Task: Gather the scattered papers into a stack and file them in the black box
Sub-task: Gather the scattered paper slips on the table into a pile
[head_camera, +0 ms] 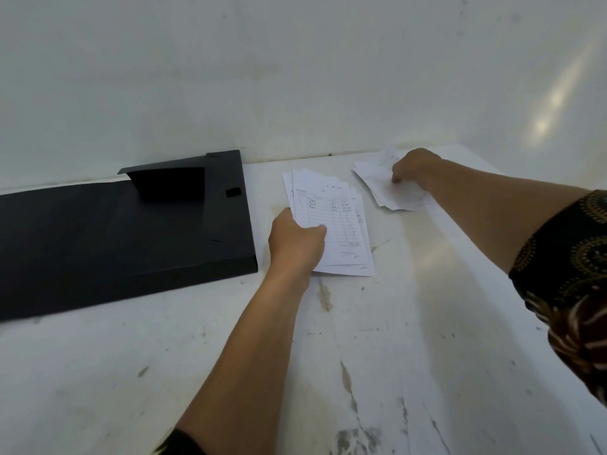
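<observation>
A flat black box (108,231) lies on the white table (164,372) at the left, its flap raised at the back. Just right of it my left hand (295,243) grips a stack of lined, handwritten papers (338,221) by its left edge, thumb on top. Farther right, near the wall, my right hand (412,170) presses down with curled fingers on a smaller bunch of loose white papers (391,188). Whether those sheets are pinched or only pushed is unclear.
A pale wall (295,77) rises directly behind the table. The tabletop is scuffed and stained, with worn patches near the front right. My patterned dark sleeve (571,290) enters from the right edge.
</observation>
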`<state>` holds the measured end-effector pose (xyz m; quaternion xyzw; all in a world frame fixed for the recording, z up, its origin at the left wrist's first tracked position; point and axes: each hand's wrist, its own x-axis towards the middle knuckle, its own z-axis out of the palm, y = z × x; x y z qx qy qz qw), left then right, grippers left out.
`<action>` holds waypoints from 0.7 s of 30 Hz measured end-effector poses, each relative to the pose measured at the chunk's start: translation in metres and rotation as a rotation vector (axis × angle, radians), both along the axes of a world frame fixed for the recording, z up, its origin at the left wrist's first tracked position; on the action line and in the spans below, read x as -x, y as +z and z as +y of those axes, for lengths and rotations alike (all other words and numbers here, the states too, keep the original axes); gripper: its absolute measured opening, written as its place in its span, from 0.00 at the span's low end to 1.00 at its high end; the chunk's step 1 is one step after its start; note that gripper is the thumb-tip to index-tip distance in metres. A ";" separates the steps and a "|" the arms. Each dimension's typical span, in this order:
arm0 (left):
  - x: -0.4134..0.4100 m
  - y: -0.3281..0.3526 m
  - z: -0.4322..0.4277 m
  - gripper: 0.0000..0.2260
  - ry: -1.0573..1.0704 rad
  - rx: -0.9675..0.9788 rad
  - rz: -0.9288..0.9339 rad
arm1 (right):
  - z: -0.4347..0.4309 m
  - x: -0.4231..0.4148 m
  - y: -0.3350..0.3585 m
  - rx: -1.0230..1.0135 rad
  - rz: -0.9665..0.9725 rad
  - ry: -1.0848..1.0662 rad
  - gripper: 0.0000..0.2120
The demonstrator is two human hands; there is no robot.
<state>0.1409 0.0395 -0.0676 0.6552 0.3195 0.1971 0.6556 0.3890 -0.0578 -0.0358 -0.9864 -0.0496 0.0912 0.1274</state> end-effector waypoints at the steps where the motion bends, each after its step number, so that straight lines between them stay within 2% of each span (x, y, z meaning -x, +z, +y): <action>1: 0.000 0.000 0.000 0.14 0.001 0.001 0.007 | -0.001 -0.002 0.001 -0.003 -0.015 -0.008 0.18; 6: 0.002 -0.001 -0.001 0.15 -0.021 -0.041 0.030 | -0.012 -0.027 -0.001 -0.042 0.040 -0.032 0.31; 9: 0.001 -0.002 0.000 0.15 -0.024 -0.069 0.046 | -0.018 -0.028 0.002 -0.059 0.001 -0.034 0.32; 15: -0.001 -0.004 0.001 0.14 -0.016 -0.096 0.061 | -0.026 -0.028 0.001 -0.223 -0.085 -0.048 0.22; 21: 0.001 -0.002 -0.003 0.10 0.001 -0.110 0.070 | -0.049 -0.010 0.009 -0.606 -0.182 0.027 0.08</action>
